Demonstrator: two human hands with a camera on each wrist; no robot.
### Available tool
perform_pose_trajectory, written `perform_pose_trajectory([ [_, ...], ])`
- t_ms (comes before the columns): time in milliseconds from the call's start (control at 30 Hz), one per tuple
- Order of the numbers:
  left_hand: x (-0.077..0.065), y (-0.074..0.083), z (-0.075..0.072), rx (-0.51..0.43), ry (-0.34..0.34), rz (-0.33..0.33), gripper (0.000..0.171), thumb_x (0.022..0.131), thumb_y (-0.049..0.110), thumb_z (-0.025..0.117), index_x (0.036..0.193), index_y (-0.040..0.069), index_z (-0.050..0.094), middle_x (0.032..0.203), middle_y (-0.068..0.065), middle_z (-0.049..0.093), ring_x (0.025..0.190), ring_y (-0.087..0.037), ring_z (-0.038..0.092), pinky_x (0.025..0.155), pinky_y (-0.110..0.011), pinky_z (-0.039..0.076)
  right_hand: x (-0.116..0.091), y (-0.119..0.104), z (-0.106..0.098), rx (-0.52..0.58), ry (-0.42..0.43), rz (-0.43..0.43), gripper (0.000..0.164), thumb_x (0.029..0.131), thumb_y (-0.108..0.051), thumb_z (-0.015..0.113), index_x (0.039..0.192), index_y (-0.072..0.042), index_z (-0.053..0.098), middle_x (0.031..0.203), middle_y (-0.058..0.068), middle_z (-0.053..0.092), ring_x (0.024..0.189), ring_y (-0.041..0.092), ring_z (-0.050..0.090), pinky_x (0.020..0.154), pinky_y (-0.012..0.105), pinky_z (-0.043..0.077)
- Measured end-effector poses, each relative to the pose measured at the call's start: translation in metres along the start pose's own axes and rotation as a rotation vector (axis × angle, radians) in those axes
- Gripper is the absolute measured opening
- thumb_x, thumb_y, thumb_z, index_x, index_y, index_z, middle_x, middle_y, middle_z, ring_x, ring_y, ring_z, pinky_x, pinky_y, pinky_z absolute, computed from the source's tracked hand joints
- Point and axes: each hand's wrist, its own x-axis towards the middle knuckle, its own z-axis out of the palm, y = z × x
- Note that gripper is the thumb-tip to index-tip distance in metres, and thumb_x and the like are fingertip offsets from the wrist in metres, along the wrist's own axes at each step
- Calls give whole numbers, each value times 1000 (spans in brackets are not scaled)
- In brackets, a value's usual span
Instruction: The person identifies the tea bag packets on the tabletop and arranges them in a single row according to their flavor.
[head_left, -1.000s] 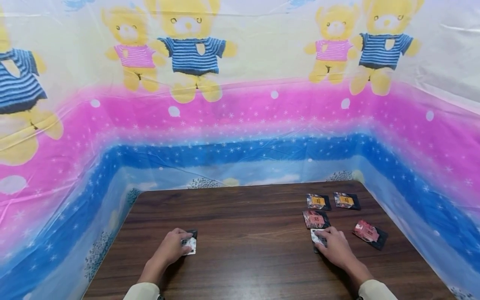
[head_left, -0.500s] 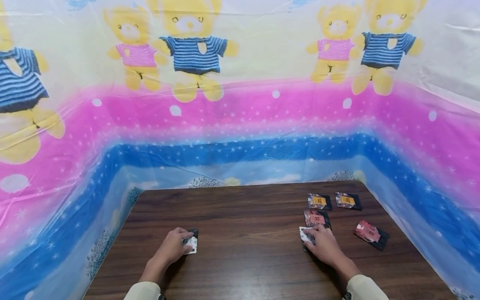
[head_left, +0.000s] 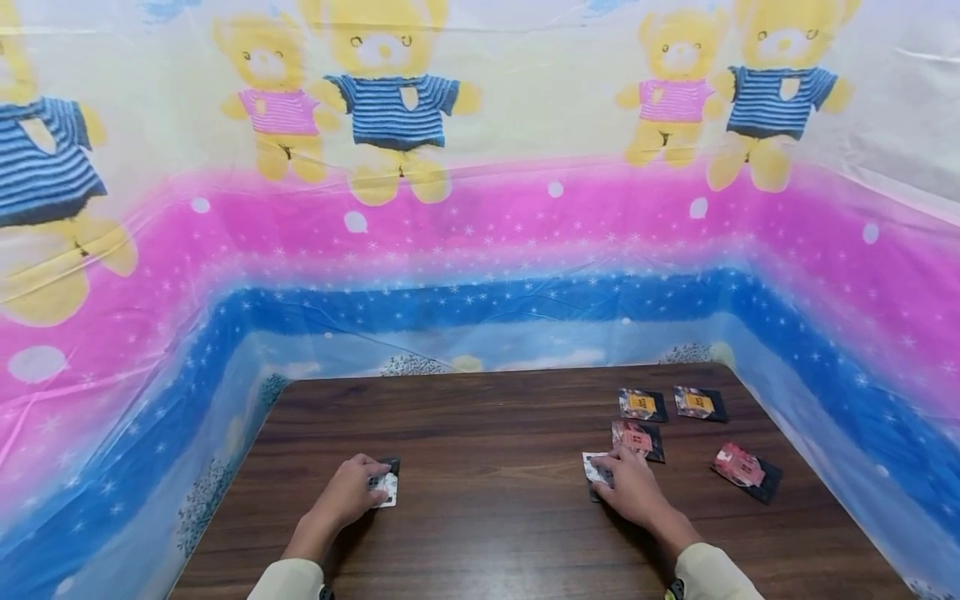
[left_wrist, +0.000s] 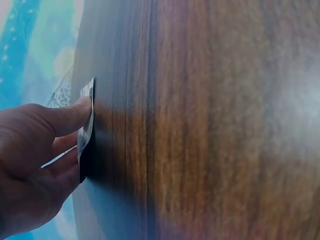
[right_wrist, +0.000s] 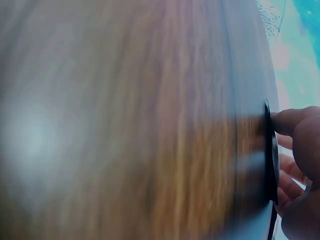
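Monochrome packet (head_left: 597,473) in right hand (head_left: 632,488), farther left

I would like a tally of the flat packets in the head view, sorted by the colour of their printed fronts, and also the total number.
Flat rectangular black-and-white packets, one in the left hand, one in the right hand: 2
Flat rectangular black-and-red packets: 2
Flat rectangular black-and-yellow packets: 2
Total: 6

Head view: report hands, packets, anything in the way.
Left hand grips black-and-white packet. Right hand grips similar packet. Possible snag: red packet close beyond right hand.
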Motion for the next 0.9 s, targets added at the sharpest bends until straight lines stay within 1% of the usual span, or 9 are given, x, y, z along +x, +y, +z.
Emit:
perform_pose_trajectory([
  [233,0,2,0,-2,-7,-3,41,85,10,81,125,5,72,117,-14,64,112,-33,61,97,-54,51,2,-12,8,17,10,-6,36,88,-28,79,122,-19,74,120,12,61,102,28,55,88,49,47],
  [400,0,2,-1,-9,-11,-12,41,84,9,82,125,6,73,117,-13,64,112,-34,61,98,-55,50,5,-23,11,16,8,-22,36,89,-28,78,124,-19,73,123,12,61,98,27,54,86,46,47],
  [533,-1,2,-1,-18,-16,-24,41,85,9,81,125,6,73,118,-13,64,113,-34,60,99,-55,50,8,-31,13,17,5,-35,36,89,-28,78,124,-19,73,124,13,61,98,27,54,85,46,47],
  [700,0,4,-3,-20,-14,-30,41,86,9,81,126,6,72,119,-14,64,113,-33,61,99,-54,50,11,-40,15,35,-11,-30,37,90,-29,78,126,-20,72,124,12,61,100,26,54,85,45,46],
  [900,-2,5,-5,-19,-17,-39,41,85,8,81,125,5,73,119,-15,64,114,-34,60,100,-55,49,14,-53,19,40,-19,-49,36,90,-28,77,125,-20,72,124,12,61,104,29,55,88,48,47],
])
